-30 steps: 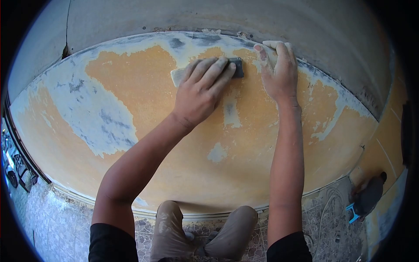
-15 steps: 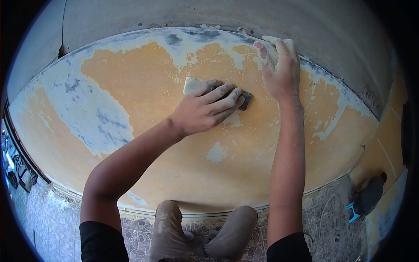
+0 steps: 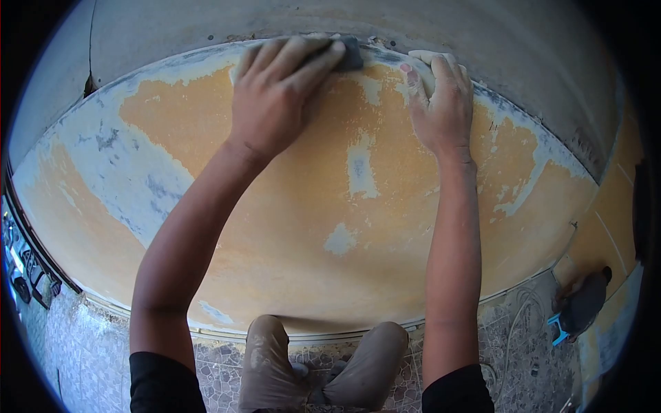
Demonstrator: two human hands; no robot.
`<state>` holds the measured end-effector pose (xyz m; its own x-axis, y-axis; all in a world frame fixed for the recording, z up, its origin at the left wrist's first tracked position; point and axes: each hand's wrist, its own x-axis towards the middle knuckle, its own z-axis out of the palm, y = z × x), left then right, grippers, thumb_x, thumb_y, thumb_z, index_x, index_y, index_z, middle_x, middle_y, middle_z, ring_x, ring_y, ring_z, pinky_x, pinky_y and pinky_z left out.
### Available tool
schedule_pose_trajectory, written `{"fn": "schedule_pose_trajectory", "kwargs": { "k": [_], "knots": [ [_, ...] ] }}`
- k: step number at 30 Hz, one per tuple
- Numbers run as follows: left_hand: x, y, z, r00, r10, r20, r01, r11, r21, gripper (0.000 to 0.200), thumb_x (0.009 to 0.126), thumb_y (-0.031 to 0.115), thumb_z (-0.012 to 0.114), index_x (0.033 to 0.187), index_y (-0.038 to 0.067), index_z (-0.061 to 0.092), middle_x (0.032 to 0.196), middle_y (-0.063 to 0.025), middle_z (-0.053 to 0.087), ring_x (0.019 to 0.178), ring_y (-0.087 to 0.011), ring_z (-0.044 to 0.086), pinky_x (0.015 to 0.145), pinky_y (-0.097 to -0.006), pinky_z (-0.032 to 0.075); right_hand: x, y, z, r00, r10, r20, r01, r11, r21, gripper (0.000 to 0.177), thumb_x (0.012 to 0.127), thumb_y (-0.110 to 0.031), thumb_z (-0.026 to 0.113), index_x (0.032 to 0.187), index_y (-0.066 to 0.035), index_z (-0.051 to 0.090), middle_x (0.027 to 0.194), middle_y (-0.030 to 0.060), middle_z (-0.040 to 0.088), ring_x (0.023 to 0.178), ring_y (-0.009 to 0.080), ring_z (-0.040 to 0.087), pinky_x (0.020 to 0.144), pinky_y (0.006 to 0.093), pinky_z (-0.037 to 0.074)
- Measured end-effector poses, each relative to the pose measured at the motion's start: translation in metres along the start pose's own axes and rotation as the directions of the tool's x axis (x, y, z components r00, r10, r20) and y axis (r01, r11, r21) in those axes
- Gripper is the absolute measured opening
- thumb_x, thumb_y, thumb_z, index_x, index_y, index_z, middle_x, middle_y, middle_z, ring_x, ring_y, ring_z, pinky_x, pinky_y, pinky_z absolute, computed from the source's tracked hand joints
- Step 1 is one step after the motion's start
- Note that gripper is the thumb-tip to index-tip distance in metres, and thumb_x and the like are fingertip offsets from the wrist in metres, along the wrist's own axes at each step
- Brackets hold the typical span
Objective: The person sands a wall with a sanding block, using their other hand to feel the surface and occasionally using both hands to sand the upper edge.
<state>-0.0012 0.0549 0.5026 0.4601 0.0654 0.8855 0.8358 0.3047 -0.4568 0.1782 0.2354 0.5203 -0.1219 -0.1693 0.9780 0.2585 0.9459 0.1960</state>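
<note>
My left hand is closed around a dark sanding block at the top edge of a large panel. The block's far end sticks out past my fingertips; the rest is under my hand. The panel has a yellow-orange coat worn through to white and grey patches. My right hand rests at the same top edge, further right, with its thumb spread on the surface and its dusty fingers reaching over the edge. No object shows in it.
A grey surface lies beyond the panel's top edge. Below the panel is a patterned tile floor, with my knees near its lower edge. At the right, another person is beside a light-blue object and a hose.
My left hand has moved the sanding block up from the panel's middle to its top edge, uncovering a pale vertical patch. My right hand has stayed nearly still.
</note>
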Motion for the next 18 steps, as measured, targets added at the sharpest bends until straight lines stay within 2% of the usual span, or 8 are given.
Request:
{"fn": "schedule_pose_trajectory", "kwargs": {
  "k": [3, 6, 7, 9, 11, 13, 16, 18],
  "knots": [
    [-0.004, 0.008, -0.003, 0.981, -0.179, -0.076, 0.184, 0.982, 0.053, 0.043, 0.085, 0.021, 0.078, 0.128, 0.018, 0.074, 0.127, -0.0001, 0.071, 0.112, -0.0169, 0.066, 0.091, -0.0368, 0.05, 0.0, -0.003, 0.0, 0.999, 0.035, 0.03, -0.035, 0.999, 0.002, 0.028, 0.098, -0.032, 0.068, 0.113, -0.008, 0.068, 0.108, 0.0108, 0.065, 0.105, 0.0335, 0.058, 0.098, 0.0469, 0.044],
    [-0.034, 0.032, -0.007, 0.897, 0.407, 0.173, -0.389, 0.912, -0.131, 0.047, 0.083, 0.019, 0.078, 0.13, 0.019, 0.073, 0.13, 0.001, 0.07, 0.119, -0.0177, 0.065, 0.096, -0.0363, 0.047, -0.001, -0.004, 0.003, 0.999, 0.048, -0.008, -0.048, 0.999, -0.004, 0.033, 0.098, -0.037, 0.069, 0.114, -0.008, 0.067, 0.109, 0.0114, 0.065, 0.106, 0.0337, 0.058, 0.098, 0.0471, 0.044],
    [-0.035, 0.028, -0.007, 0.896, 0.411, 0.169, -0.393, 0.911, -0.128, 0.047, 0.083, 0.019, 0.078, 0.13, 0.019, 0.073, 0.13, 0.001, 0.07, 0.119, -0.0177, 0.065, 0.096, -0.0363, 0.047, -0.001, -0.003, 0.003, 0.999, 0.045, -0.012, -0.045, 0.999, -0.001, 0.036, 0.098, -0.04, 0.069, 0.114, -0.008, 0.067, 0.109, 0.0116, 0.064, 0.107, 0.0338, 0.057, 0.098, 0.0471, 0.044],
    [-0.03, 0.019, -0.009, 0.951, 0.274, 0.144, -0.263, 0.961, -0.086, 0.046, 0.084, 0.02, 0.077, 0.13, 0.019, 0.074, 0.129, 0.0012, 0.07, 0.117, -0.0182, 0.065, 0.098, -0.0363, 0.046, 0.0, -0.002, 0.002, 0.999, 0.045, -0.023, -0.045, 0.999, -0.001, 0.039, 0.098, -0.043, 0.069, 0.115, -0.008, 0.067, 0.11, 0.0118, 0.064, 0.107, 0.0338, 0.057, 0.099, 0.0471, 0.044],
    [-0.008, 0.005, -0.014, 0.992, -0.097, 0.078, 0.099, 0.995, -0.021, 0.039, 0.088, 0.02, 0.078, 0.127, 0.018, 0.075, 0.125, 0.0001, 0.071, 0.112, -0.0183, 0.065, 0.098, -0.0357, 0.045, -0.001, -0.003, 0.002, 0.999, 0.044, -0.011, -0.044, 0.999, 0.008, 0.042, 0.098, -0.046, 0.068, 0.114, -0.008, 0.067, 0.111, 0.0115, 0.064, 0.108, 0.034, 0.057, 0.1, 0.0469, 0.043],
    [-0.005, 0.012, -0.008, 0.978, -0.205, -0.029, 0.207, 0.975, 0.077, 0.042, 0.086, 0.02, 0.078, 0.128, 0.018, 0.074, 0.128, -0.0002, 0.07, 0.114, -0.0177, 0.064, 0.097, -0.0352, 0.045, -0.002, -0.005, 0.003, 0.998, 0.066, -0.008, -0.066, 0.998, 0.009, 0.042, 0.098, -0.047, 0.068, 0.114, -0.008, 0.067, 0.111, 0.0114, 0.064, 0.108, 0.034, 0.057, 0.1, 0.0469, 0.043],
    [-0.034, 0.047, -0.006, 0.931, 0.311, 0.192, -0.286, 0.947, -0.15, 0.045, 0.085, 0.018, 0.073, 0.13, 0.019, 0.074, 0.132, 0.0012, 0.068, 0.119, -0.0167, 0.063, 0.099, -0.0342, 0.046, 0.001, -0.006, 0.002, 0.997, 0.079, 0.004, -0.079, 0.997, 0.009, 0.043, 0.098, -0.049, 0.067, 0.113, -0.008, 0.067, 0.11, 0.0115, 0.064, 0.108, 0.0342, 0.057, 0.1, 0.047, 0.043],
    [-0.04, 0.044, -0.008, 0.918, 0.335, 0.211, -0.302, 0.938, -0.172, 0.044, 0.086, 0.018, 0.072, 0.13, 0.019, 0.073, 0.131, 0.0017, 0.068, 0.119, -0.0169, 0.063, 0.099, -0.0342, 0.046, 0.0, -0.006, 0.002, 0.996, 0.086, 0.005, -0.086, 0.996, 0.012, 0.044, 0.098, -0.049, 0.066, 0.113, -0.008, 0.067, 0.11, 0.0115, 0.064, 0.108, 0.0344, 0.057, 0.1, 0.0471, 0.043]
  ]
}}
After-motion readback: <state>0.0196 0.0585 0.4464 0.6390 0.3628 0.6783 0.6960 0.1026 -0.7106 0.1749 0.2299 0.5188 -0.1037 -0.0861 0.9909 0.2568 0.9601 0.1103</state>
